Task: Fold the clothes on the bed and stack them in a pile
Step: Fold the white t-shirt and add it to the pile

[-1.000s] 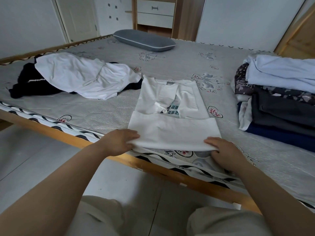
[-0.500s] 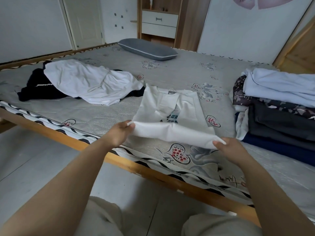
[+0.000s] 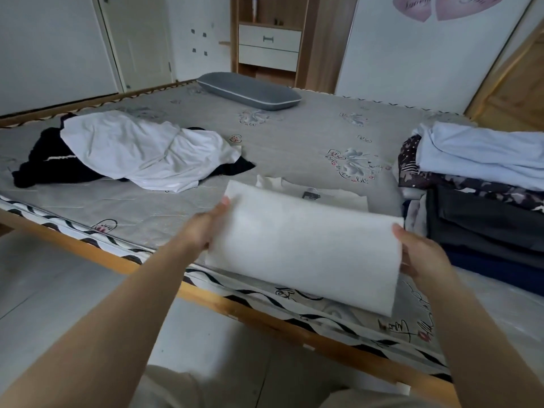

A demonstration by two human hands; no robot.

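The bed (image 3: 294, 136) carries a stack of folded clothes (image 3: 482, 201) at its right edge and an unfolded white garment (image 3: 141, 148) over a dark one (image 3: 44, 160) at the left. Between them, at the near edge, the white T-shirt (image 3: 306, 245) is mid-fold: the left hand (image 3: 203, 228) and right hand (image 3: 418, 254) each grip a side of its raised lower half. Likely next: lay this half over the collar end, edges aligned, then move it onto the stack.

A grey pillow (image 3: 249, 90) lies before wooden drawers (image 3: 269, 48).
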